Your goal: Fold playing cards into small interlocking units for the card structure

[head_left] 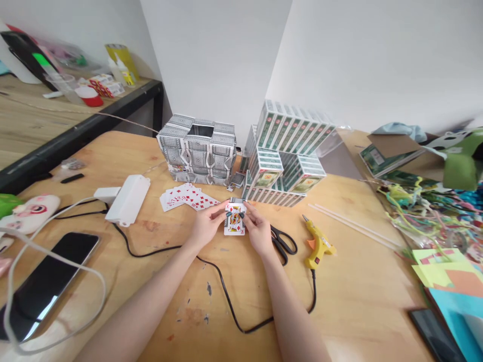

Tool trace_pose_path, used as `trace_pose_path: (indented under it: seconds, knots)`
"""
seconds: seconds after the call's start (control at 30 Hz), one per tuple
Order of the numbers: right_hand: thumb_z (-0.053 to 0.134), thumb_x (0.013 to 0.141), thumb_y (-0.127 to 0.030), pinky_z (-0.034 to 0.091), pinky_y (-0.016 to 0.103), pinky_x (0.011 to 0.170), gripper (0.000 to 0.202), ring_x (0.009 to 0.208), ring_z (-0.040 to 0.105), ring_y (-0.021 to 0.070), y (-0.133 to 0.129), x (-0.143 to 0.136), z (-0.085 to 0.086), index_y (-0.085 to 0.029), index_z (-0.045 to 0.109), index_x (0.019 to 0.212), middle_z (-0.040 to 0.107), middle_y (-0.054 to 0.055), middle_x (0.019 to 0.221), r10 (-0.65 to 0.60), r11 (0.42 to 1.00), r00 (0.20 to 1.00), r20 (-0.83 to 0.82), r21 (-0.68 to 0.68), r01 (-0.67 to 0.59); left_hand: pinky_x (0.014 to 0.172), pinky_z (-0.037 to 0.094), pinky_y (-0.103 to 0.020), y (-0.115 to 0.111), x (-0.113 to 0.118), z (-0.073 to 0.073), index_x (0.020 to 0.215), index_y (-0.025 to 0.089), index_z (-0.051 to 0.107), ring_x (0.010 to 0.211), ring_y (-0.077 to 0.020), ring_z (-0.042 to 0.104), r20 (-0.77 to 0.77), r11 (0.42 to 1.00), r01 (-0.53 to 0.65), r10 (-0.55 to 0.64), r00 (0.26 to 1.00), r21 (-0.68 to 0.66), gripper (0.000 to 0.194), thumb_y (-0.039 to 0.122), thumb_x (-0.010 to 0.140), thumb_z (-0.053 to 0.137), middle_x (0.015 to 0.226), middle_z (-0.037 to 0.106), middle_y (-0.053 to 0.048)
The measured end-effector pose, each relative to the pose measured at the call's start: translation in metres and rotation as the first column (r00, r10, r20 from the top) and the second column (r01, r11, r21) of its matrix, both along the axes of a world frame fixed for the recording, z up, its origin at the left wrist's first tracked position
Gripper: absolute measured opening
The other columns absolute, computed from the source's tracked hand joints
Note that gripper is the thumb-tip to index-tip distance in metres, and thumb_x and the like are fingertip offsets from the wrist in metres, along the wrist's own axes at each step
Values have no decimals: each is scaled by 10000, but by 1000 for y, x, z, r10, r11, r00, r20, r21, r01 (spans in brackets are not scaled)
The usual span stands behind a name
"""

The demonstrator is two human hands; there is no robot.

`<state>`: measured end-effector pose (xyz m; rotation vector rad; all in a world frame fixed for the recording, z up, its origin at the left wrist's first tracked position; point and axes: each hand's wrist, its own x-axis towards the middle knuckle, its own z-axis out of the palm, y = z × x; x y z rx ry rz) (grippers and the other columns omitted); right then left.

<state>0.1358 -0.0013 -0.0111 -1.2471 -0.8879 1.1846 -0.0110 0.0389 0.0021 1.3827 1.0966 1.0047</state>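
Between my two hands is a king of diamonds playing card [234, 223], face up, with a grey patterned card back showing at its top edge. My left hand [208, 223] pinches its left side; my right hand [256, 226] grips the right side, thumbs over the face. Just behind my left hand lies a fan of red diamond cards [183, 196]. Beyond it stands a box-like structure of folded cards [202, 151] with a square opening on top. Black scissors [283, 244] rest beside my right hand, and a yellow glue gun [317, 244] lies farther right.
Green-and-white card boxes [279, 156] are stacked at the back. A black cord [226, 291] crosses the table under my arms. At left are a white power box [128, 200] and a phone [49, 281]. Clear glue sticks [354, 226], coloured papers [449, 276] and tangled yarn [426, 216] lie right.
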Motion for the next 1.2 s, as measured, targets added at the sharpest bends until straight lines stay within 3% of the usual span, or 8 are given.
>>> trace_pose_path:
  seconds: [0.13,0.37,0.47,0.57,0.8,0.97,1.2]
  knots:
    - [649,680,-391,503,284,572,599,593,610,164,0,-1,6,-150,509,1210,653,-20,645,-12,999,999,-43,-33,11,958,441,-361,0,0,-1,1084,194,624,1085,-203,561,4,1000,-1,1,1000,7,344,236,747,571,1155,617,-34]
    - [667,647,-359,498,279,538,380,591,628,174,-2,-5,20,-172,618,974,688,19,746,10,999,982,-187,-48,-19,897,465,-372,2,-1,-2,1193,179,542,1023,-218,590,165,995,28,-12,986,-95,472,287,737,600,1121,636,-78]
    - [664,647,-347,492,277,526,366,587,626,174,-2,-6,22,-177,619,968,687,17,744,-1,999,975,-220,-49,-10,858,478,-359,3,0,-2,1098,168,604,984,-223,603,190,992,25,0,982,-126,398,306,724,610,1066,659,-76]
    - [660,643,-345,485,279,530,356,586,621,176,-2,-6,22,-174,625,953,675,11,703,-1,998,975,-223,-57,-12,808,489,-328,1,2,-4,939,176,656,925,-212,613,146,995,5,9,989,-96,259,310,728,590,986,675,-47]
    - [620,654,-308,433,239,520,257,529,546,129,-2,-10,15,-162,614,867,586,-27,585,-8,998,972,-234,-55,-6,627,469,-239,-9,9,-3,923,183,606,721,-151,584,149,994,-45,60,987,-96,216,269,750,510,790,636,2]
    - [585,667,-298,376,206,490,240,481,453,89,-2,-17,12,-173,587,872,520,-55,565,-41,998,976,-213,-63,28,587,429,-212,-10,11,-2,842,177,590,646,-121,532,148,994,-82,93,985,-79,154,251,749,493,709,579,20]
    - [554,690,-265,400,214,551,181,531,480,95,-1,-16,10,-202,587,856,541,-53,624,-15,999,971,-240,-37,6,579,419,-215,-10,12,-5,816,181,583,633,-122,521,157,992,-93,106,982,-82,138,247,732,494,703,563,20]
